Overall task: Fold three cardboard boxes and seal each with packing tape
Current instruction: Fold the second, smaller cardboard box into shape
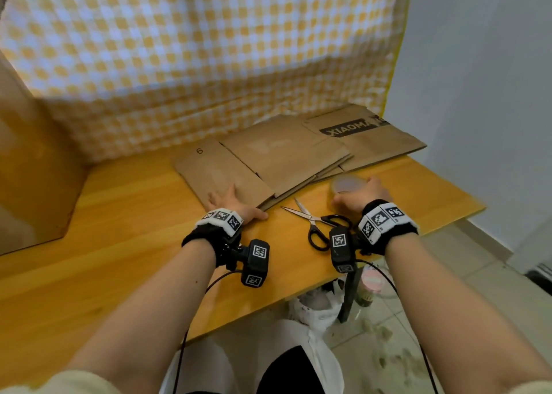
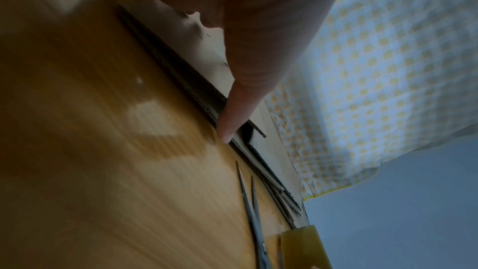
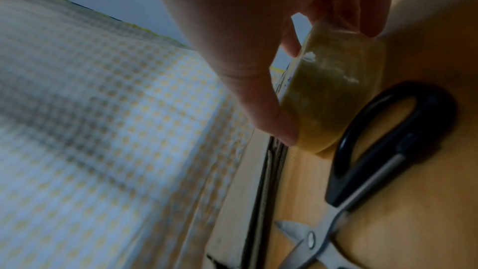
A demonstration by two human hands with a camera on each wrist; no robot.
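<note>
Fingers [image 3: 274, 122] of the right hand [image 1: 363, 196] curl round a glossy, translucent tape roll [image 3: 328, 93] standing on the smooth wooden worktop [image 1: 125, 232]. Left hand [image 1: 231, 204] lies flat, fingers straight, on matte flattened cardboard boxes [image 1: 268, 154] stacked at the worktop's far side. Steel scissors [image 1: 316, 221] with black loops lie between the hands.

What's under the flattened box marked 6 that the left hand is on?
The flattened box marked 6 lies on the wooden table; its right part is covered by another flat box. The left hand rests flat on its near corner. Anything beneath it is hidden.
</note>
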